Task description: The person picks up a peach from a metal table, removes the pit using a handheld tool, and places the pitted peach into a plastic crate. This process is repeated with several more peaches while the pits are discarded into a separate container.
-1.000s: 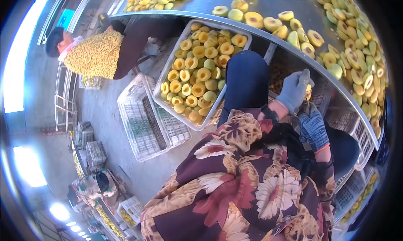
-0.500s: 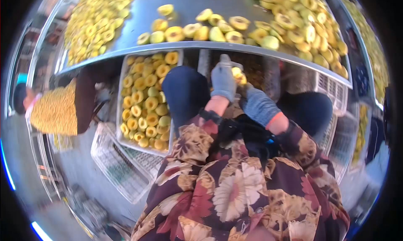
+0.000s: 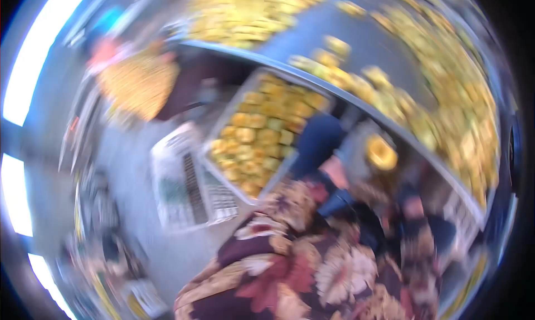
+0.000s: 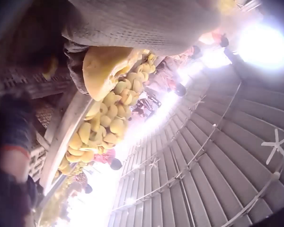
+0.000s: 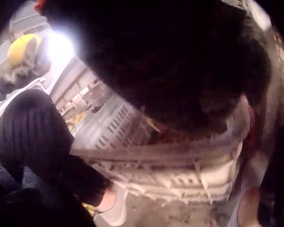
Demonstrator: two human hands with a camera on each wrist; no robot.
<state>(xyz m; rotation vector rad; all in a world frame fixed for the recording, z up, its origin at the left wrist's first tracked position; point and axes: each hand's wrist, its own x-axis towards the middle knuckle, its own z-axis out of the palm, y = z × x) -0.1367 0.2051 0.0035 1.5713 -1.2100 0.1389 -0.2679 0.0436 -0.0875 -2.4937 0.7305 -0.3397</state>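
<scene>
My left hand point(image 4: 146, 26), in a grey glove, grips a yellow peach half point(image 4: 106, 71) between thumb and fingers. In the blurred head view that peach half point(image 3: 382, 153) shows its round hollow, out in front of my knees. Lower and to the right, apart from the fruit, is my right hand point(image 4: 14, 123) in a dark glove with an orange cuff. Its glove fills the top of the right wrist view as a dark shape, and I cannot tell whether it holds anything. Below it stands a pale plastic crate point(image 5: 170, 161) with brown bits inside.
A metal-edged table point(image 3: 245, 54) carries heaps of peach halves point(image 3: 462, 125). Beside my left knee is a crate point(image 3: 207, 153) full of pitted halves, with a white crate point(image 3: 167, 197) next to it on the floor. Another person point(image 3: 136, 80) sits at the far left.
My hands, together over the fruit before, have come apart; the right has drawn down toward my lap. The peach half is now plainly visible in the left hand. The head view swung and blurred.
</scene>
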